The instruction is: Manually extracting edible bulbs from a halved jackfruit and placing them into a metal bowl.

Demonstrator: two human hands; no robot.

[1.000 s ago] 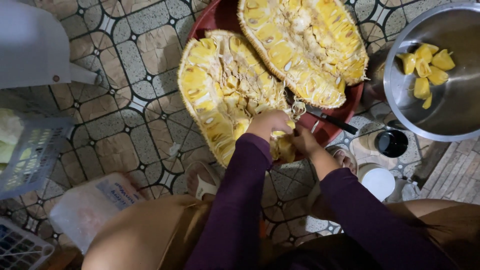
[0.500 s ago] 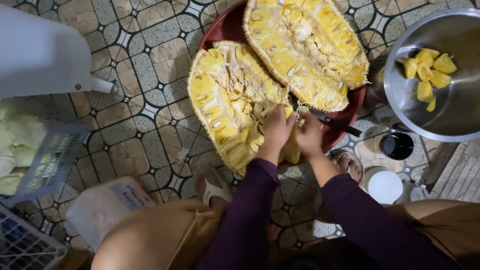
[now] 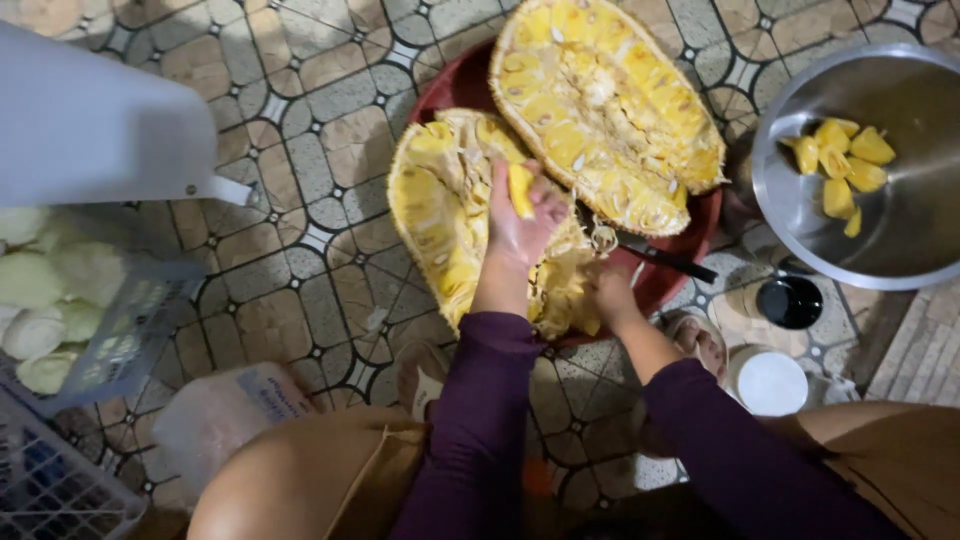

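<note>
Mid-frame, the left hand (image 3: 520, 215) pinches a yellow fruit pod (image 3: 520, 190) above the near jackfruit half (image 3: 450, 215), while the right hand (image 3: 608, 295) digs into its lower edge, grip hidden. A dark red tray (image 3: 690, 255) carries both halves; at lower left lies a pale plastic bag with a blue label (image 3: 225, 415), and at right a steel bowl (image 3: 800, 215).

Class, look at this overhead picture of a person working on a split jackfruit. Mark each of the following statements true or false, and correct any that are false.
1. The left hand holds a yellow jackfruit pod. True.
2. The round steel bowl is empty. False: it holds several yellow pods.
3. Both spiky-skinned jackfruit halves lie on a dark red round tray. True.
4. The right hand holds the black-handled knife. False: the knife lies on the tray; that hand rests on the nearer half.
5. The floor is bare concrete. False: it is patterned tile.
</note>
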